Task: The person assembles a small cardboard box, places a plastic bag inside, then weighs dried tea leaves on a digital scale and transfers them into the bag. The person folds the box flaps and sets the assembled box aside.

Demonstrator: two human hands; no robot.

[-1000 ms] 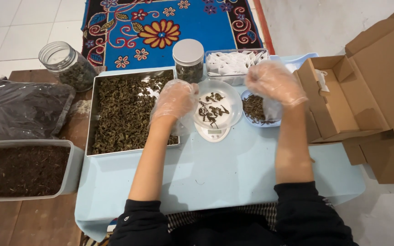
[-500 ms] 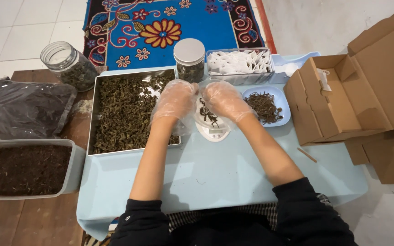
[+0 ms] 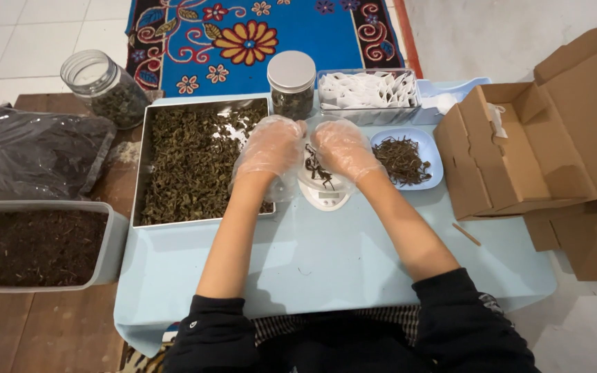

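Both hands meet at frame centre over small white scale [image 3: 326,193], cupped above its dish so loose leaves land there. Left hand [image 3: 271,148] in thin clear glove, fingers curled loosely, nothing clearly gripped. Right hand [image 3: 343,148] gloved too, fingers bent over dark twisted leaves [image 3: 316,169] on dish (pinch itself hidden). Metal tray [image 3: 148,138] of crinkly dried leaves just left of scale, blue plate [image 3: 433,148] of wiry strands just right, both within reach. Lidded jar [image 3: 291,83] and tub of white paper sachets [image 3: 367,90] behind. Worktop [image 3: 326,255] covered in smooth pale blue sheet.
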